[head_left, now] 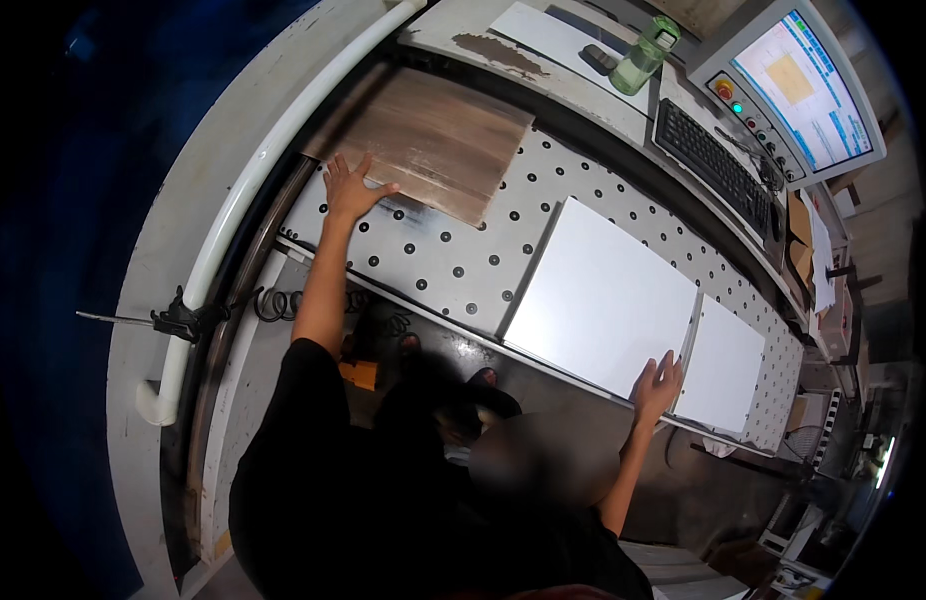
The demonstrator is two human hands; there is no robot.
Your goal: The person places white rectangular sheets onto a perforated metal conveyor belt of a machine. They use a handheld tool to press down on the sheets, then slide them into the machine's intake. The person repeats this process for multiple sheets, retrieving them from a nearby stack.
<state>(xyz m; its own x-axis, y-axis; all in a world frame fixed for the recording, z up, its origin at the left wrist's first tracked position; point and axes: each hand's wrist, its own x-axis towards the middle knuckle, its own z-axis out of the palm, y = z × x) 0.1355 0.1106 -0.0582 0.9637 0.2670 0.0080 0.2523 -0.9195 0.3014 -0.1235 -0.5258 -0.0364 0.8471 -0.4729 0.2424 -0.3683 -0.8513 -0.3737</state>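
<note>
Panel [433, 140], brown-streaked, meets the spread left hand [349, 193]; the right hand [655, 388], loosely spread, rests at the larger white panel's [605, 300] near edge. Black-dotted table [433, 268] supports both.

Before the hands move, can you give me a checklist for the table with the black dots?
1. Left hand at the near edge of the brown wood-grain board, fingers spread: ok.
2. Right hand at the near right corner of the large white panel: ok. How hard it presses: cannot tell.
3. Large white panel lying flat on the dotted table: ok.
4. Small white panel clear of the large one: cannot tell; they sit very close.
5. Green bottle away from the boards: ok.
</note>
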